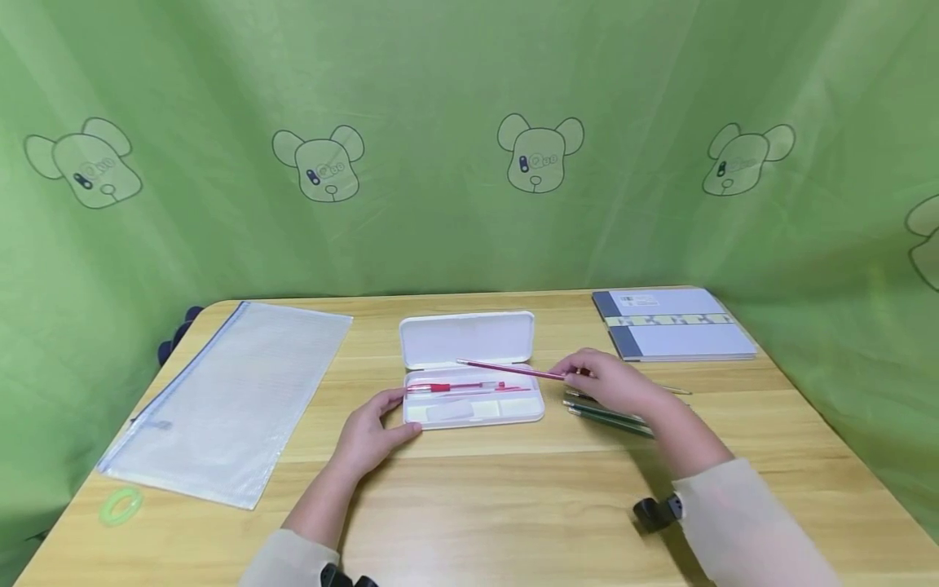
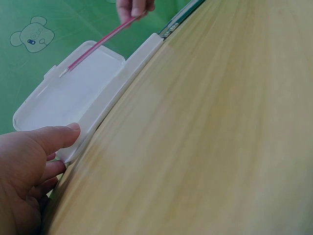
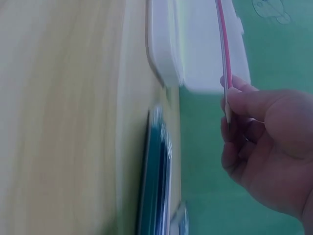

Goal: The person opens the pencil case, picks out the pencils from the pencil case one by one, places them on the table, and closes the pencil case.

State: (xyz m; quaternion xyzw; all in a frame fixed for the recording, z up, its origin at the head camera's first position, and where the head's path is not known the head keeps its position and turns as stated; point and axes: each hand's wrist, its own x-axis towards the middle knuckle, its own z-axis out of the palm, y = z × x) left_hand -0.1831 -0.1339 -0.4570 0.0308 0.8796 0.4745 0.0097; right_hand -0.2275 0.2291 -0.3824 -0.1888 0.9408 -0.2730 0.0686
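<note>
A white pencil case [image 1: 473, 412] lies with its lid [image 1: 467, 339] raised at the back. Inside are a red-capped pen [image 1: 440, 388], another slim red item beside it and a whitish block [image 1: 450, 410]. My left hand [image 1: 370, 432] grips the case's near left corner, thumb on the front edge and fingers around the left end. My right hand [image 1: 605, 380] pinches a red pencil [image 1: 506, 368] close to its sharpened tip, as the right wrist view shows. The pencil slants over the case, its blunt end toward the lid. Under the right hand lie several dark green pencils [image 1: 609, 416].
At the left is a clear zip pouch [image 1: 235, 399] with a blue zip edge. A pale green ring [image 1: 121, 506] sits near its lower corner. Notebooks [image 1: 675, 326] with a patterned band lie at the back right. Green printed cloth [image 1: 440, 228] hangs behind the wooden table [image 1: 513, 505].
</note>
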